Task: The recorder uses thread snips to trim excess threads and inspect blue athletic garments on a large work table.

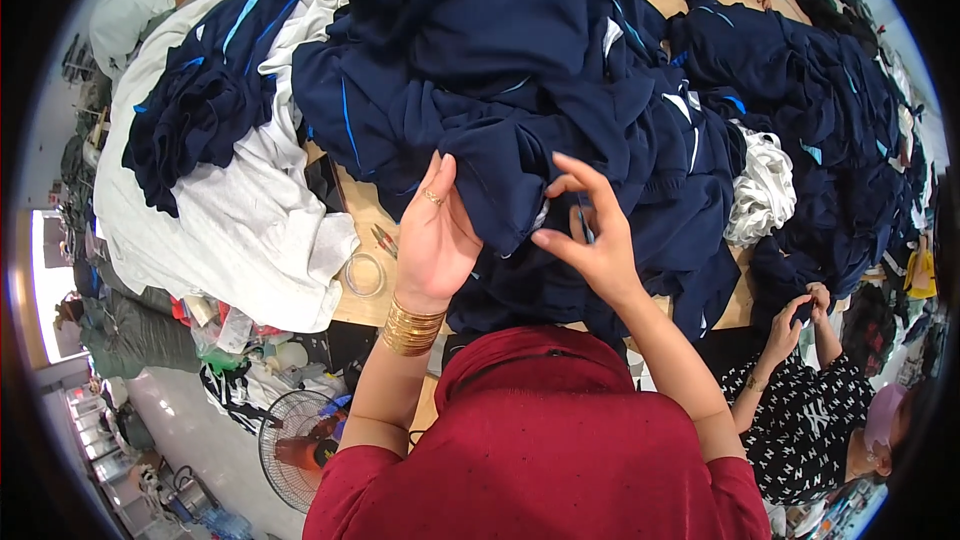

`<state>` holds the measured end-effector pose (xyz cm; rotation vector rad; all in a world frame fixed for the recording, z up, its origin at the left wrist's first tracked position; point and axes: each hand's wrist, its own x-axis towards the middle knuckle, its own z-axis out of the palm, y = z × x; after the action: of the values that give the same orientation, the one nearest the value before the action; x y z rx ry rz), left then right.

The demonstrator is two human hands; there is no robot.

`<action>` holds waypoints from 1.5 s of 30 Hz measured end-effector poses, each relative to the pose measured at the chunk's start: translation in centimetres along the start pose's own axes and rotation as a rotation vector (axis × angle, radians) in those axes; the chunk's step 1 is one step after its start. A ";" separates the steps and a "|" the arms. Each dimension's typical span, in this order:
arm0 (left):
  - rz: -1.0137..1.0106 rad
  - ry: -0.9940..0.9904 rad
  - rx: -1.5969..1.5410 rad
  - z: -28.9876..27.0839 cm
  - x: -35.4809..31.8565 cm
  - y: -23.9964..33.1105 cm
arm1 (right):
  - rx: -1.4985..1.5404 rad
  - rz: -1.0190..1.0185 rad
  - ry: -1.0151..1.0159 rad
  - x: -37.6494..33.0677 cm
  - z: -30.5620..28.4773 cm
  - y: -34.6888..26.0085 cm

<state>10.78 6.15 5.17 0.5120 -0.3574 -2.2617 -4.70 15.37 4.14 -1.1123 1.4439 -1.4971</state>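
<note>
Dark navy garments with bright blue piping and white panels lie heaped before me, and a raised fold of navy cloth (497,185) sits between my hands. My left hand (440,235), with gold bangles and a ring, is upright with its palm showing and fingers stretched along the left side of that fold. On the other side, my right hand (596,235) has its thumb and forefinger apart close to the cloth's edge. A small bluish sliver shows behind the right fingers; whether it is held or part of a garment is unclear.
Small thread snips (384,240) and a clear round ring of tape (364,275) lie on the wooden table (362,202). A white cloth (240,230) drapes the left side. More navy garments (800,90) are piled right. A co-worker (800,390) handles dark cloth there. A fan (298,448) stands lower left.
</note>
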 end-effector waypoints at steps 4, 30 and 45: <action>-0.195 -0.097 -0.173 -1.8 1.0 -0.1 | -0.142 -0.108 -0.167 2.2 -0.7 1.6; 0.109 -0.061 0.577 3.4 -2.8 -2.7 | -0.398 -0.014 0.067 -2.5 -3.1 -6.4; 0.217 -0.032 0.570 4.6 -3.3 -4.1 | -0.677 -0.192 0.076 -3.0 -2.6 -6.0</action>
<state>8.10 11.72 8.36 0.6852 -1.0369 -1.9433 -5.90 19.51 9.93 -1.6404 2.0212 -1.2005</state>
